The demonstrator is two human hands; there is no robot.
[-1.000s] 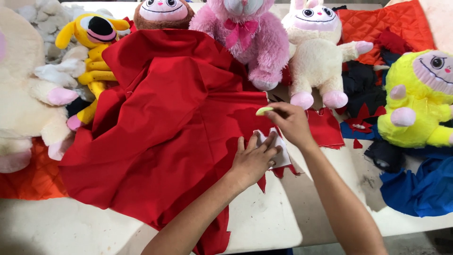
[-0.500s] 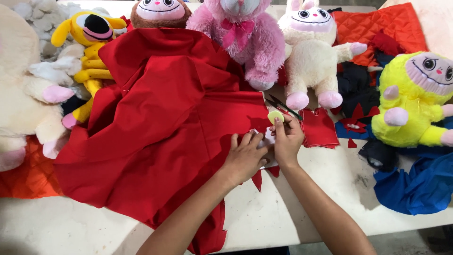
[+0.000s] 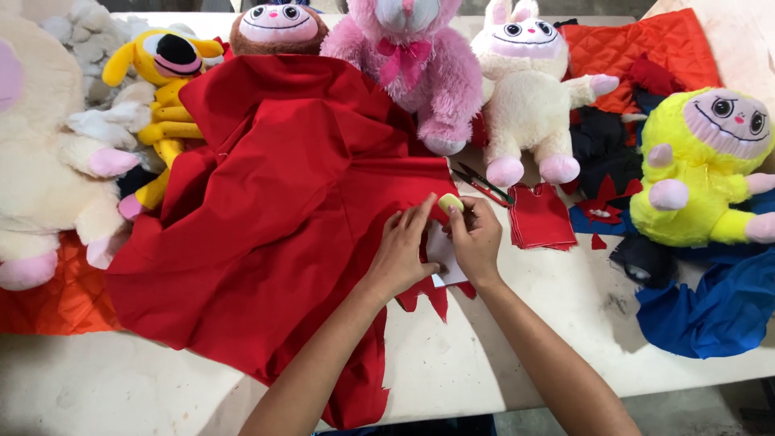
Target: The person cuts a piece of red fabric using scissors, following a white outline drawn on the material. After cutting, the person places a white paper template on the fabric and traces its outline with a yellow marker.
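A large red cloth lies spread over the white table. My left hand presses flat on the cloth's right edge, fingers apart. Beside it, my right hand pinches a small pale yellow piece of chalk against the cloth. A white paper pattern lies on the cloth under both hands, mostly hidden.
Several plush toys ring the table: yellow, brown, pink, cream, bright yellow. Scissors and a stack of cut red pieces lie right of my hands. Blue fabric and orange quilted fabric sit at right.
My right hand came down from above the cloth edge to beside my left hand, bringing the chalk onto the pattern. The left hand stayed pressed in place.
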